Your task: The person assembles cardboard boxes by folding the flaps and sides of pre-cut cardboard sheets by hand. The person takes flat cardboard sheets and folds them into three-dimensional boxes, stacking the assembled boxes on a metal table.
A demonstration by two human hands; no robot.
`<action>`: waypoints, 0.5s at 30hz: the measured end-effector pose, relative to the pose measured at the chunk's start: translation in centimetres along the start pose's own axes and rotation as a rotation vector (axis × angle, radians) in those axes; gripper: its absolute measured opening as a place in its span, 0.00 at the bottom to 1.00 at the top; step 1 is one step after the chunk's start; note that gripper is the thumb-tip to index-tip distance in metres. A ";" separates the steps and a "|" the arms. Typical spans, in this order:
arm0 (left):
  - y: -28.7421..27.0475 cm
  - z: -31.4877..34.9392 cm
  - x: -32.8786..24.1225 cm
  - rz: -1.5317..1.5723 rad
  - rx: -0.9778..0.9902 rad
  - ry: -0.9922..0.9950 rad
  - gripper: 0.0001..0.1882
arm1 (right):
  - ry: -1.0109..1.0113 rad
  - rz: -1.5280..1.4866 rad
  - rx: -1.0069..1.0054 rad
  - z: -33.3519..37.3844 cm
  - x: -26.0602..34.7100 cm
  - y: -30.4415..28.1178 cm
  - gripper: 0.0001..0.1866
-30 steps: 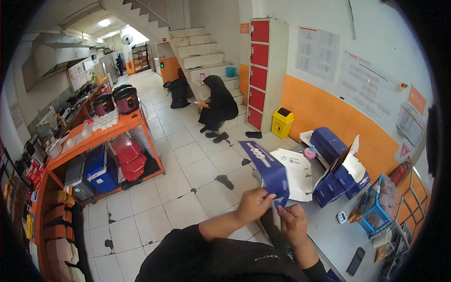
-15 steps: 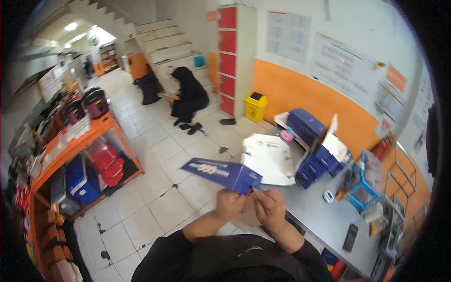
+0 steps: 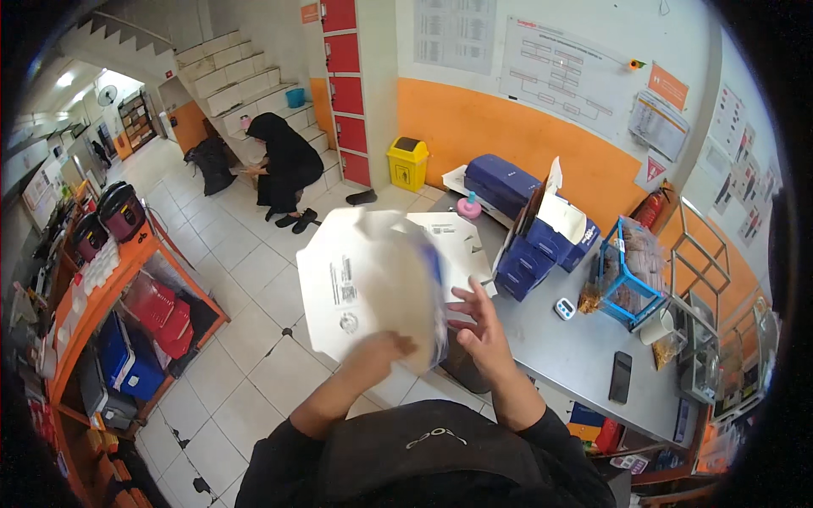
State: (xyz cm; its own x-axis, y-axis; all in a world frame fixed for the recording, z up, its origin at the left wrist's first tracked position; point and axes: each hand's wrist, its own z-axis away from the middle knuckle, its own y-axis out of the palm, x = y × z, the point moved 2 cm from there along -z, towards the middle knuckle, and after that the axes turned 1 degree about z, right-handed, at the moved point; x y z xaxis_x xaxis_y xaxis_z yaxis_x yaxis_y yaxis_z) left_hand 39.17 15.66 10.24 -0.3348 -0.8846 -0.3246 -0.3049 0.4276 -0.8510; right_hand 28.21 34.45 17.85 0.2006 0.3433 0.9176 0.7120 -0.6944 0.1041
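In front of me is a partly unfolded cardboard box (image 3: 330, 279), its white face with small dark print turned toward me. A strip of its blue outside shows along the right edge, and its right half is smeared by motion. My left hand (image 3: 373, 360) grips the box low on its near side, the fingers blurred. Beside the right edge my right hand (image 3: 484, 333) has its fingers spread; whether a fingertip touches the cardboard I cannot tell. Behind it, a flat white cardboard blank (image 3: 461, 245) lies at the end of the metal table (image 3: 559, 360).
Several folded blue boxes (image 3: 542, 250), a pink bottle (image 3: 468, 205), a small timer (image 3: 565, 308), a blue basket (image 3: 631, 271) and a phone (image 3: 621, 377) are on the table. An orange shelf (image 3: 127, 288) stands left. A person in black (image 3: 284, 161) sits by the stairs.
The box has turned from its blue outside to its white face and opened wider. My right hand has let go and spread its fingers. My view has swung right.
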 end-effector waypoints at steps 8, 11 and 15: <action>0.4 1.5 2.9 0.381 -0.281 -0.271 0.13 | 0.480 0.315 -0.056 1.9 -6.6 -1.6 0.32; 1.2 1.8 4.3 1.816 -0.375 0.173 0.11 | 0.483 0.325 0.006 2.4 -5.8 0.0 0.27; 3.5 1.7 2.3 1.530 -0.334 -0.768 0.26 | 0.032 0.600 0.090 2.9 -6.8 1.6 0.25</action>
State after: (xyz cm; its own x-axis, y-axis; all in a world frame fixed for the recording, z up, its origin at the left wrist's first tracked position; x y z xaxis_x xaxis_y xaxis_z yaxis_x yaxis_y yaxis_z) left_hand 38.88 14.85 5.83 -0.0388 0.4822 -0.8752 -0.3323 0.8198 0.4664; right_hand 29.97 32.85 10.68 0.5654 -0.1112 0.8173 0.5353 -0.7044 -0.4662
